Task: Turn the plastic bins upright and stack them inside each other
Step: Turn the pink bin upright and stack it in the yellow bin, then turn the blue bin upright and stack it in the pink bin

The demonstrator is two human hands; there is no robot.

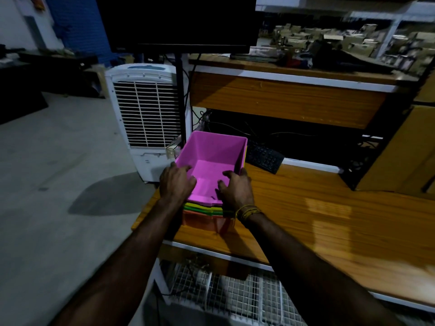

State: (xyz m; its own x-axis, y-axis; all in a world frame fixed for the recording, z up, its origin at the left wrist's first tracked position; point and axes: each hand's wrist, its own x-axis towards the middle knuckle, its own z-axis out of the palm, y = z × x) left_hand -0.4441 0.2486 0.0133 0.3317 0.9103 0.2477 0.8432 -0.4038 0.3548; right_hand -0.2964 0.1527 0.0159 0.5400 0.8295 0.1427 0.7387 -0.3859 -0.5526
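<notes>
A pink plastic bin (211, 158) stands upright at the left end of the wooden table (329, 220), nested on top of a stack. Below its rim show the edges of a yellow bin (202, 205), a green bin (200, 209) and an orange bin (202, 221) at the bottom. My left hand (176, 182) grips the pink bin's left rim, fingers curled over into it. My right hand (236, 188) grips the right rim near the front corner, fingers inside the bin.
A black keyboard (264, 157) lies just right of the bins. A white air cooler (143, 116) stands on the floor to the left. A monitor (181, 22) sits on the raised shelf behind. Wire mesh (235, 295) lies under the table.
</notes>
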